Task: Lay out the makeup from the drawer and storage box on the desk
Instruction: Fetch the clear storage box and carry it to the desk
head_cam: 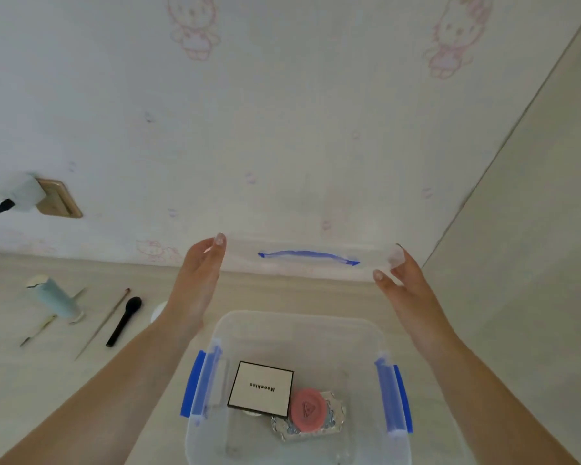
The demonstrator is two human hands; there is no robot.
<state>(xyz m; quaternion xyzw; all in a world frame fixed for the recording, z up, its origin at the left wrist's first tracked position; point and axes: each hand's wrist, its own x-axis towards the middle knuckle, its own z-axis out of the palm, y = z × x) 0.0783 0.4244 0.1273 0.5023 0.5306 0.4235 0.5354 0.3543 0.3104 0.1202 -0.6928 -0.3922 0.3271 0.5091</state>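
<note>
in the head view the left hand (200, 280) and right hand (405, 283) hold the clear lid (309, 260) by its two ends, lifted above and beyond the open storage box (366, 333) near the middle of the desk (21, 391). on the far left a pale tube (56, 298), a black brush (125, 320) and thin tools are already laid out. a white compact (260, 389), a pink round case (306, 411) and a silvery item lie in the box, so that part seems left.

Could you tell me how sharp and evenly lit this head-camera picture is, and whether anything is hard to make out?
Head view: soft, even light, no hard shadows. The clear lid held by the left hand and right hand almost vanishes against the wall; its blue handle smears. Wide-angle distortion bends the edges. The box below reads sharper.
</note>
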